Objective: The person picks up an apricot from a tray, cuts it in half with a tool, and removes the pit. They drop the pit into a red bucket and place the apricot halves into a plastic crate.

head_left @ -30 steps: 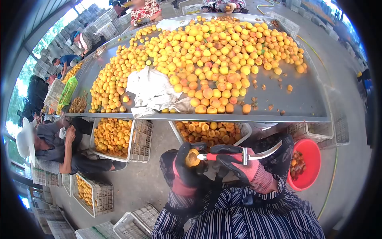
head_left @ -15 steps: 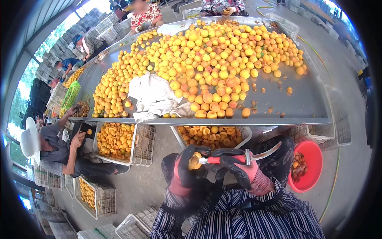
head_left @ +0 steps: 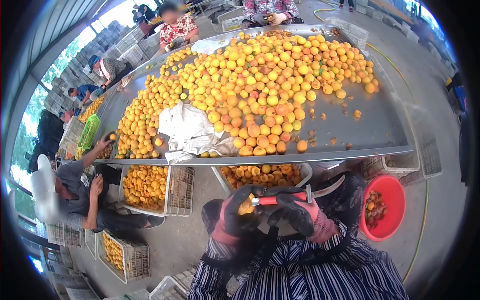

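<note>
With left hand (head_left: 239, 214) wrapped around the apricot (head_left: 246, 205), turn the knife (head_left: 274, 200) (gripped tight by right hand (head_left: 296, 214)) slowly, without pressing deep.

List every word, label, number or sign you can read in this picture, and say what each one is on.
None: no text can be read anywhere in this view.
The red-handled tool in the right hand shows no brand or marking.
The apricot in the left hand carries no sticker.
The white cloth, red basin, plastic crates and metal table show no print or label.
</note>
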`<state>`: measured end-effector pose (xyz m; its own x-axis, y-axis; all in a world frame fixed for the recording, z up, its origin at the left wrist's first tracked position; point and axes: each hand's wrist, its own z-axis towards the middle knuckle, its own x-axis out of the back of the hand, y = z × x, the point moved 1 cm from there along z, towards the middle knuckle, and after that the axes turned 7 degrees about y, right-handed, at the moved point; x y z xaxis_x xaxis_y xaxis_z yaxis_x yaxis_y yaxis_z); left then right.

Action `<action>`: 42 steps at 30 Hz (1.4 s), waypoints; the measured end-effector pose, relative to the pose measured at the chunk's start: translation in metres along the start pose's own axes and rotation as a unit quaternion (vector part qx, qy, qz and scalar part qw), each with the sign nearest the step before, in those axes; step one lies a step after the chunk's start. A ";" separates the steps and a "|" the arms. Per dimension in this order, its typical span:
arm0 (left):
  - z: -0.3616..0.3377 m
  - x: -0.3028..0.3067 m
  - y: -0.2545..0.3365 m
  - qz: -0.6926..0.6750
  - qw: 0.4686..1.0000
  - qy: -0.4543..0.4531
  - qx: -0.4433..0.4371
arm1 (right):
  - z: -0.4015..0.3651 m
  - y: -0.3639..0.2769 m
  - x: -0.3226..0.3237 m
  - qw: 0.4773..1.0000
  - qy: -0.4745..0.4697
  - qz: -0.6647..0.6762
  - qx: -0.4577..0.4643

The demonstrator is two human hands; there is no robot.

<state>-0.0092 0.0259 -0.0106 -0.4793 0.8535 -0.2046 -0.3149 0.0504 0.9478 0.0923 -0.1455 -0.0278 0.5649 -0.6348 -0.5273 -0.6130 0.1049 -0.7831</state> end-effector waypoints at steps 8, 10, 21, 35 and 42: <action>0.044 -0.031 -0.007 0.316 0.910 -0.116 -0.243 | 0.009 -0.027 0.011 0.970 0.039 -0.171 0.165; 0.067 -0.049 0.001 0.351 0.905 -0.142 -0.192 | 0.009 -0.053 0.004 0.935 0.012 -0.257 0.244; 0.123 -0.099 -0.063 0.007 0.999 -0.036 -0.035 | 0.040 -0.092 0.062 0.932 0.095 -0.219 0.271; 0.183 -0.108 -0.089 0.345 0.901 -0.228 -0.134 | 0.076 -0.109 0.093 0.908 0.073 -0.245 0.331; 0.208 -0.117 -0.163 0.091 0.951 0.173 0.241 | 0.098 -0.114 0.104 0.793 0.077 -0.488 0.355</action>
<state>0.2690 0.0260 -0.0904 -0.7575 0.6526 -0.0165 0.1702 0.2218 0.9601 0.2756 -0.1487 -0.0256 0.4706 -0.7597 0.4487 0.5723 -0.1243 -0.8106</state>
